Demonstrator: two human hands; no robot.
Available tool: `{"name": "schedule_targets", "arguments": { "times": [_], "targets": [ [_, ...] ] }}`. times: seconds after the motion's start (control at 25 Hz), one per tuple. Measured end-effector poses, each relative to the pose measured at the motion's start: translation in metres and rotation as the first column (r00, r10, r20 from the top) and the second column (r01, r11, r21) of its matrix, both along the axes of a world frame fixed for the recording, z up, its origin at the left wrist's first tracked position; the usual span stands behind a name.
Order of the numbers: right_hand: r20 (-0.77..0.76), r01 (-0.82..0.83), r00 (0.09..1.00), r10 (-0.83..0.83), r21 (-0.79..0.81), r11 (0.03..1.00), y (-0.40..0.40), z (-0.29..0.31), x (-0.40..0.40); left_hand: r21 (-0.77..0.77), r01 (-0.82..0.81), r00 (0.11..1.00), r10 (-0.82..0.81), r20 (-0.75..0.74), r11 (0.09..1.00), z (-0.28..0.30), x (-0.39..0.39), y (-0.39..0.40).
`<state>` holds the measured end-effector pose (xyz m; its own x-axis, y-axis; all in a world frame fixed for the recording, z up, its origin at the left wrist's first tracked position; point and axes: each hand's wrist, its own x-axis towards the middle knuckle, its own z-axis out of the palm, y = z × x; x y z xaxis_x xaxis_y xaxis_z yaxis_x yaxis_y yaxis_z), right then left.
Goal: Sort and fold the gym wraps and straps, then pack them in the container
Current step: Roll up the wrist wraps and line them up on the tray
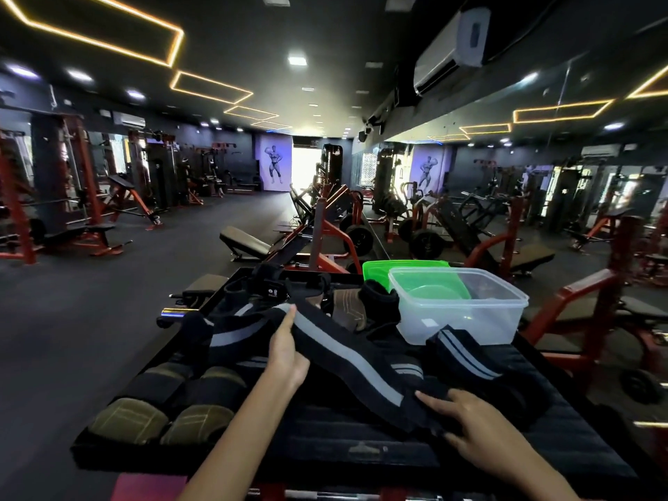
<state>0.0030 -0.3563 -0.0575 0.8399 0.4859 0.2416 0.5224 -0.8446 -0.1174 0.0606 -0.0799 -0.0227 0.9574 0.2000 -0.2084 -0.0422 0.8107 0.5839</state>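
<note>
A long black wrap with a grey stripe [347, 352] stretches diagonally over the padded bench [361, 439]. My left hand [285, 352] grips its upper part, thumb on top. My right hand [473, 424] pinches its lower end near the bench front. A second striped black wrap [459, 356] lies to the right, just in front of the clear plastic container [459, 309]. Several rolled olive and black wraps [162, 406] sit in rows at the left. More black straps [274, 287] are piled at the far end.
A green lid [401, 269] stands behind the clear container. A chrome bar end [173, 314] sticks out at the bench's left side. Red and black gym machines surround the bench, with open dark floor to the left.
</note>
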Motion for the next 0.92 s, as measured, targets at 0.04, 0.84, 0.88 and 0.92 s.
{"name": "schedule_targets", "arguments": {
  "times": [0.04, 0.84, 0.88, 0.92],
  "targets": [
    [-0.119, 0.035, 0.992, -0.030, 0.040, 0.999, 0.001, 0.000, 0.002, 0.063, 0.025, 0.999, -0.027, 0.029, 0.998, 0.002, -0.003, -0.002],
    [-0.233, 0.113, 0.972, 0.015, 0.527, 0.843, 0.031, 0.041, 0.028, 0.149, -0.065, 0.989, 0.044, 0.140, 0.987, 0.039, -0.004, 0.047],
    [-0.193, 0.156, 0.978, -0.083, 0.402, 0.902, 0.025, 0.040, 0.031, 0.134, -0.073, 0.988, 0.054, 0.144, 0.988, 0.039, -0.003, 0.049],
    [-0.167, 0.210, 0.972, -0.168, 0.277, 0.938, 0.019, 0.040, 0.035, 0.121, -0.096, 0.987, 0.078, 0.141, 0.988, 0.038, -0.001, 0.050]
  ]
}}
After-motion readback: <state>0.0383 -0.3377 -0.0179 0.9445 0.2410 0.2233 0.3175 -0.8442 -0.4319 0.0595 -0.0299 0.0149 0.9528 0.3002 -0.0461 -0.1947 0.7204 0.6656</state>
